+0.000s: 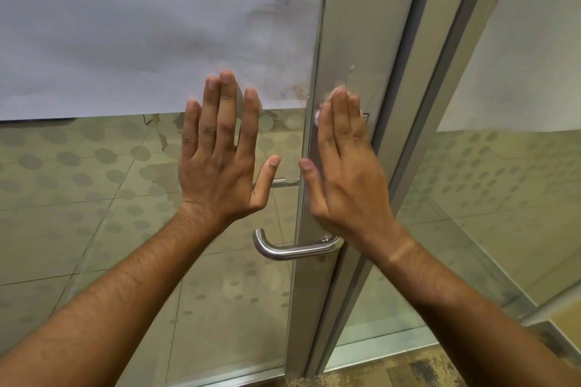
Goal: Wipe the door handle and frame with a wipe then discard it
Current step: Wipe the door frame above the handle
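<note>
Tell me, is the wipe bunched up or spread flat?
Cannot tell. Only white bits of the wipe peek out around the right hand, pressed on the door frame.

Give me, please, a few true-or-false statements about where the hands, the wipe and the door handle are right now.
1. The left hand lies flat on the glass. True.
2. The right hand presses the wipe against the door frame. True.
3. The right hand grips the door handle. False: the handle is free, below both hands.
4. The wipe lies on the floor. False: it is under the right fingers.
</note>
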`<state>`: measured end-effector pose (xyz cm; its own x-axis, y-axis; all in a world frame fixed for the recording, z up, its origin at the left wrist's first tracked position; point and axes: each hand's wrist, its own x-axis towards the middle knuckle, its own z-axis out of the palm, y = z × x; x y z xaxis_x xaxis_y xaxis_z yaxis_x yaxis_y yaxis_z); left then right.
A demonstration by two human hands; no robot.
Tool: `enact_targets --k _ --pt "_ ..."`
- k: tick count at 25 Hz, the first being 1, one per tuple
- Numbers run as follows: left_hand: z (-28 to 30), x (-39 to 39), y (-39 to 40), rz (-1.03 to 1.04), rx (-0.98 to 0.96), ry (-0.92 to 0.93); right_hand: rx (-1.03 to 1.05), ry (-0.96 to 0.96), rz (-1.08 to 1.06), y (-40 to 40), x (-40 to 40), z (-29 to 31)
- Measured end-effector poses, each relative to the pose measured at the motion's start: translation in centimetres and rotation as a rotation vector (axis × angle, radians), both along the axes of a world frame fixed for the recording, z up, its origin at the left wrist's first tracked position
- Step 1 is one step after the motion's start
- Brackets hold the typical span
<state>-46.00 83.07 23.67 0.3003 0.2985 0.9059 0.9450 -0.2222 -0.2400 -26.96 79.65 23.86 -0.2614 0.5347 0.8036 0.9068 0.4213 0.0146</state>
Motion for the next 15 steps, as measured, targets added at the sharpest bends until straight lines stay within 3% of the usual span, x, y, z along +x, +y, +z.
enact_targets --k 3,5,10,15 --pt "0.1 0.0 -0.1 -0.006 -0.005 -0.005 -0.247 -0.153 -0.032 -2.9 0.3 -4.5" --pt "0.1 0.0 -0.1 -0.006 -0.002 -0.009 -0.293 -0.196 -0.025 -3.6 1.0 -5.4" --pt "0.1 -0.1 -0.1 -0.005 0.008 0.008 0.019 0.007 -0.021 0.1 0.2 0.2" --pt "0.3 0.0 -0.2 0.015 0.0 0.013 0.009 -0.262 -0.054 -2.3 2.2 -5.1"
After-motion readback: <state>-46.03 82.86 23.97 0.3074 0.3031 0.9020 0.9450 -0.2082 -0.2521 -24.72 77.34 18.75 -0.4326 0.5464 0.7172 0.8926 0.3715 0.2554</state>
